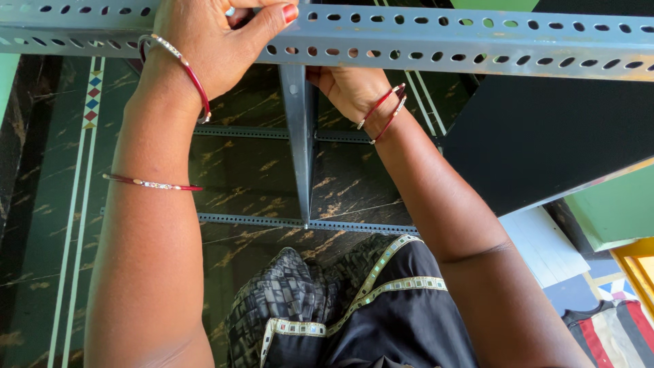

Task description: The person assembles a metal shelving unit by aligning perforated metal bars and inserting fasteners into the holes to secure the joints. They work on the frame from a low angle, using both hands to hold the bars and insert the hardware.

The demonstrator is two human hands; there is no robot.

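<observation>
- My left hand is closed over the top of the grey slotted angle bar, thumb on its front face; the bar runs across, level, from beyond my left wrist to far past my right side.
- My right hand is under the bar, beside the upright post; its fingers are hidden behind the metal, so I cannot tell if they grip something.
- I judge the step is joining the bar to the post at the corner between my hands. The next move needs matching holes lined up while the left hand keeps the bar steady.
- Below my wrists, lower rails cross the dark floor; open room is to the left, while a dark panel stands close on the right.
</observation>
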